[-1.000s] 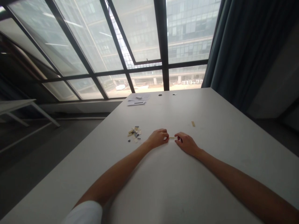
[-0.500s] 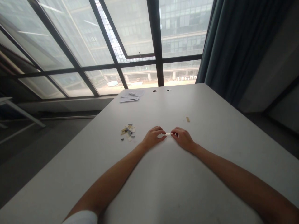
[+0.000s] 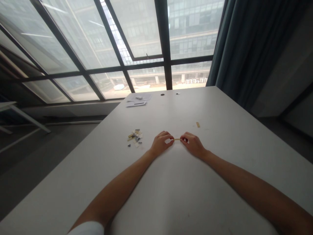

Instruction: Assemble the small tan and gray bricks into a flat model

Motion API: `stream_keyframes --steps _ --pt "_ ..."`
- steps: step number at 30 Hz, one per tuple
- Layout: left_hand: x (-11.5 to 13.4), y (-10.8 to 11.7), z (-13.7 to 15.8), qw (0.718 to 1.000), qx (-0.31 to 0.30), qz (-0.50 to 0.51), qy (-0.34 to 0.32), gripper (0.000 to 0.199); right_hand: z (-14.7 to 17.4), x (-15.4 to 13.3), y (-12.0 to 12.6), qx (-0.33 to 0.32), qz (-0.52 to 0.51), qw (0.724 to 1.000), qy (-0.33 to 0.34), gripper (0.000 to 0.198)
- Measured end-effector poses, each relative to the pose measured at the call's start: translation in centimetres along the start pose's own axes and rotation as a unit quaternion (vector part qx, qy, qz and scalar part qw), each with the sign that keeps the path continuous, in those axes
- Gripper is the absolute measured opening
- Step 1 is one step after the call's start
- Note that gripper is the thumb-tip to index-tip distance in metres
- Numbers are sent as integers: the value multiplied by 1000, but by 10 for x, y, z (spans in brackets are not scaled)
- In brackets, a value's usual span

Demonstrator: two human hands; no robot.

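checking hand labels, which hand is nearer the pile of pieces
Left. The left hand is to the right of the pile, not touching it; the right hand is farther right, past the strip between the hands.

Pile (image 3: pixel 135 136) blocks way left of L hand (image 3: pixel 161 144); R hand (image 3: pixel 194 145) can pass right, nearside of tan pc (image 3: pixel 198 124).
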State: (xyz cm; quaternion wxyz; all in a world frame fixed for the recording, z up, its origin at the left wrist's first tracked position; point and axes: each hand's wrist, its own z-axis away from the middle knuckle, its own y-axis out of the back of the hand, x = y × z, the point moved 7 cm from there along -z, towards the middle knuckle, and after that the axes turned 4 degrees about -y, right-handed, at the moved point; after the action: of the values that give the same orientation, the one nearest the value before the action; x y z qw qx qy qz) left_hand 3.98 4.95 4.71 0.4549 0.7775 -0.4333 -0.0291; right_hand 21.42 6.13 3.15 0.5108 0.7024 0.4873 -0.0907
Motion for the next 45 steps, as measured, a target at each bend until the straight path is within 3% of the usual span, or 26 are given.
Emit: stream_keyframes --steps 23,39,45 --pt "-3 2 0 999 33 15 -7 8 0 0 -1 2 -19 999 26 8" --pt "-4 1 -1 999 36 8 -7 14 1 -3 -5 -34 -17 999 34 5" --pt "-6 3 0 999 46 8 15 14 1 -5 -5 -26 -24 998 43 6"
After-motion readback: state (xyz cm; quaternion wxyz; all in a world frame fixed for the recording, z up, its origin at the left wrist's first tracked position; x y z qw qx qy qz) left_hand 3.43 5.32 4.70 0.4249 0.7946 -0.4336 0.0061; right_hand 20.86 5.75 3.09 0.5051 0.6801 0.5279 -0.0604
